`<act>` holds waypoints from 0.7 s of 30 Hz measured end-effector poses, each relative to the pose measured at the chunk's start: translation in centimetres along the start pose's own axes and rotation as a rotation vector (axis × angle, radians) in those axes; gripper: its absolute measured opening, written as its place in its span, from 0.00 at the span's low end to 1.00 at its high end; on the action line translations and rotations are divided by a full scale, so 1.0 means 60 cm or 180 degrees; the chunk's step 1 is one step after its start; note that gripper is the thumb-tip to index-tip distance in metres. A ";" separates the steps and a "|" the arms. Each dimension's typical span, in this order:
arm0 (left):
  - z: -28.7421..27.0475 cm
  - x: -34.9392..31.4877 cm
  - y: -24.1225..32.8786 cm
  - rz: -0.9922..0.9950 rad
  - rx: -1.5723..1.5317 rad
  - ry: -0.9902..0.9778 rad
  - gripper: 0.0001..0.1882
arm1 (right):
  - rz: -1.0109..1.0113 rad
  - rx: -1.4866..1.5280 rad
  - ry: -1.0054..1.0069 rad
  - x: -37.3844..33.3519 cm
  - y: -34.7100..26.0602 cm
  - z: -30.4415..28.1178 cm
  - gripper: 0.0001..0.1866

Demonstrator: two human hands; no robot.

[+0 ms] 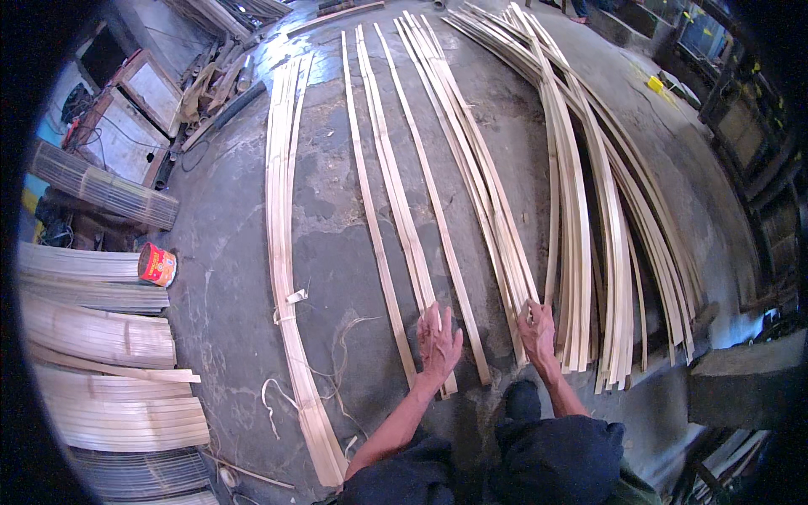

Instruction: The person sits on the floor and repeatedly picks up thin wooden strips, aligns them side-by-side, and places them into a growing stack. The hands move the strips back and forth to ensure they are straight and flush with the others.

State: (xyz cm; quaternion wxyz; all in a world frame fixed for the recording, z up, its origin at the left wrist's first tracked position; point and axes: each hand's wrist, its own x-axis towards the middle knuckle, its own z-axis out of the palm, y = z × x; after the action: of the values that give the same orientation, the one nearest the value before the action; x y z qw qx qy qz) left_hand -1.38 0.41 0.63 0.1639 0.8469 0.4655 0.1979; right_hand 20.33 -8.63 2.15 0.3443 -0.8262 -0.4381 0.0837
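Observation:
Long pale bamboo strips lie lengthwise on the floor in loose rows. My left hand (438,343) rests over the near part of a narrow group of strips (396,194), its fingers extended and somewhat apart. One single strip (364,181) lies to the left of that group and another single strip (429,194) to its right. Further right, my right hand (539,335) has its fingers bent together at the near part of a wider group of strips (480,160). Its fingertips press on a bamboo strip there; exactly how many strips they hold is hidden.
A tied bundle of strips (282,210) lies at left, with loose fibre ties beside it. Large fanned piles of strips (576,227) spread at right. Rolled slatted mats (109,337) and a red tin (157,264) line the left side. A concrete block (749,379) stands at lower right.

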 end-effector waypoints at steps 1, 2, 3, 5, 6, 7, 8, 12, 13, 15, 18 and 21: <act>0.003 -0.001 0.004 0.0044 0.0105 -0.0094 0.34 | -0.0176 -0.0131 0.0181 -0.001 -0.003 -0.003 0.23; 0.005 0.000 0.006 -0.0073 0.0065 -0.0372 0.36 | 0.0108 0.0019 0.0006 -0.003 -0.006 -0.007 0.22; 0.003 0.000 0.002 -0.0060 0.0140 -0.0381 0.37 | 0.0370 0.0194 -0.0183 -0.003 -0.024 -0.014 0.20; 0.003 -0.004 -0.007 -0.0021 0.0278 -0.0419 0.38 | 0.0638 0.0376 -0.0349 -0.007 -0.054 -0.026 0.20; 0.005 -0.005 -0.011 -0.0014 0.0314 -0.0471 0.38 | 0.0644 0.0385 -0.0324 -0.013 -0.064 -0.031 0.21; 0.009 -0.006 -0.015 -0.0005 0.0345 -0.0520 0.39 | 0.0648 0.0391 -0.0296 -0.018 -0.073 -0.036 0.22; 0.013 -0.005 -0.015 0.0025 0.0369 -0.0572 0.39 | 0.0701 0.0449 -0.0325 -0.027 -0.074 -0.040 0.23; 0.016 -0.008 -0.021 0.0069 0.0352 -0.0652 0.39 | 0.0490 0.0896 -0.0137 -0.065 -0.064 0.001 0.23; 0.015 -0.008 -0.020 0.0072 0.0316 -0.0682 0.39 | 0.0498 0.0912 -0.0203 -0.069 -0.070 0.004 0.22; 0.012 -0.009 -0.020 0.0030 0.0288 -0.0741 0.39 | 0.0652 0.1051 -0.0388 -0.077 -0.072 0.015 0.23; 0.012 -0.006 -0.016 -0.0004 0.0271 -0.0748 0.39 | 0.0835 0.1408 -0.0524 -0.075 -0.059 0.034 0.24; 0.016 -0.005 -0.015 0.0052 0.0249 -0.0720 0.39 | 0.0547 0.1796 -0.0327 -0.073 -0.047 0.035 0.24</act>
State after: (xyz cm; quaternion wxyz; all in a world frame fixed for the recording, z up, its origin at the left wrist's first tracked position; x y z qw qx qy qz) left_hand -1.73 0.52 -0.67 0.1806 0.8734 0.4444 0.0841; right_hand 14.90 -9.95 1.66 0.5293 -0.7266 -0.3429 0.2726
